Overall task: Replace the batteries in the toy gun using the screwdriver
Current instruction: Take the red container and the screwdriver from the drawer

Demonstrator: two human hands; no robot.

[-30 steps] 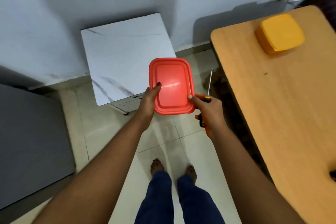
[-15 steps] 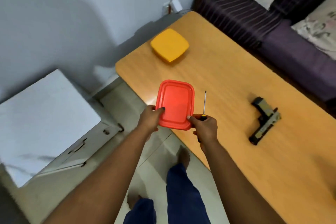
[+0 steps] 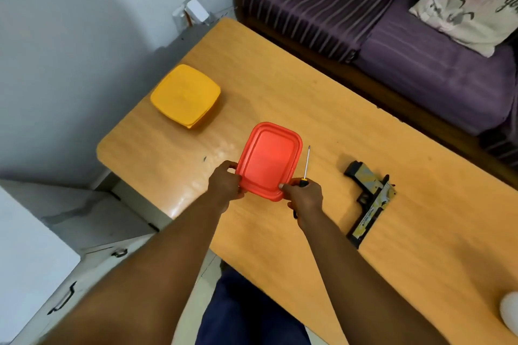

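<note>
Red lidded container (image 3: 269, 161) is held over the near edge of the wooden bench (image 3: 280, 87), carried by both hands. Left hand (image 3: 225, 185) grips its near-left corner, fingers curled round the rim. Right hand (image 3: 304, 197) pinches the near-right corner with the thumb and also clamps the screwdriver (image 3: 306, 166), shaft pointing to 12 o'clock. Toy gun (image 3: 370, 199) lies flat on the bench at 3 o'clock from the container, well apart, untouched. Yellow container (image 3: 185, 95) sits at 10 o'clock, near the far-left corner.

Step, as I read it: still setup, nothing opened. Container contents hidden, possibly the batteries. Next: set the container down, free the left hand for the gun, locate the battery cover screw. Screw not visible from here.
</note>
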